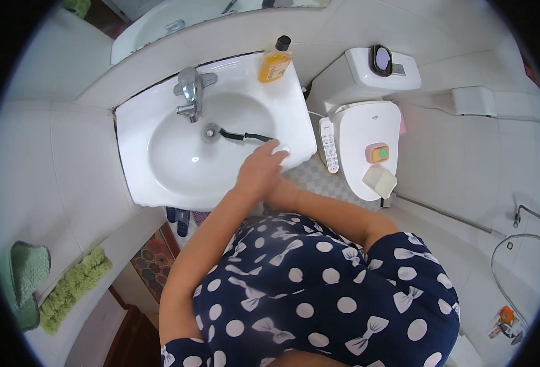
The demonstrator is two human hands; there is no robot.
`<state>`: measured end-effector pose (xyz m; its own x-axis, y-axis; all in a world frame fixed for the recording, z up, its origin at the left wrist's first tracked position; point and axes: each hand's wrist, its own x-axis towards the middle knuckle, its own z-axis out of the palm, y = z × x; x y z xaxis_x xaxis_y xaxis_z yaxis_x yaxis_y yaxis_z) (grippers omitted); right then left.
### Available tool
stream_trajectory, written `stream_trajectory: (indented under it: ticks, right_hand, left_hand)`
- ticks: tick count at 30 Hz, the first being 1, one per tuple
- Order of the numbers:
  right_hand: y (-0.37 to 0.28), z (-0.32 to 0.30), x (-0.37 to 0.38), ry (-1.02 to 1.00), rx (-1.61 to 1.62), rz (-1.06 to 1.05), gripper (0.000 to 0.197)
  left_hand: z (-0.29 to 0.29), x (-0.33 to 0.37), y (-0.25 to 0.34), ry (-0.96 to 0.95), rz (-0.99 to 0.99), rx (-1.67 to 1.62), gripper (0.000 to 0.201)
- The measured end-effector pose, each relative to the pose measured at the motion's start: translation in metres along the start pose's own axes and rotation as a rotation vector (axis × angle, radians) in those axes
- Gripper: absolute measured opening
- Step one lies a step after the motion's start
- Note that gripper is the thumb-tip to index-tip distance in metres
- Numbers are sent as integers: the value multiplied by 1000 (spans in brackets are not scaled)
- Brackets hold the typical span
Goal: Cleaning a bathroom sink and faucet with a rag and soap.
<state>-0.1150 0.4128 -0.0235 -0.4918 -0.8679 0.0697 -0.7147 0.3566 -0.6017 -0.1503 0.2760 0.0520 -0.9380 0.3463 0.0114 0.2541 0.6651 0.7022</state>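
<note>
Over the right rim of the white sink, my left hand has its fingers curled around a small white round thing, whose kind I cannot make out. A black slim-handled brush lies in the basin. Its head is beside the drain, and its handle's end reaches close to my left fingertips; whether they touch is unclear. My right hand is just below the left one, near the sink's front edge. The left hand and wrist partly cover it, and its fingers are hidden.
The chrome faucet rises behind the basin. A bottle of orange liquid stands at the sink's back right corner. To the right is a toilet, its closed lid bearing a sponge and a whitish block. A remote panel sits beside it.
</note>
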Motion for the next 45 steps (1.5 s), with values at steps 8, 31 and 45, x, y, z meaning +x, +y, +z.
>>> stream_trajectory:
  ticks: [8, 31, 45]
  right_hand:
    - [38, -12, -15, 41, 255, 37, 39]
    - [161, -130, 36, 166, -268, -36, 31]
    - [106, -103, 15, 262, -321, 223, 22]
  left_hand:
    - [43, 58, -10, -336, -63, 180, 28]
    - [-33, -130, -71, 516, -968, -557, 22]
    - [-71, -190, -141, 761, -934, -275, 29]
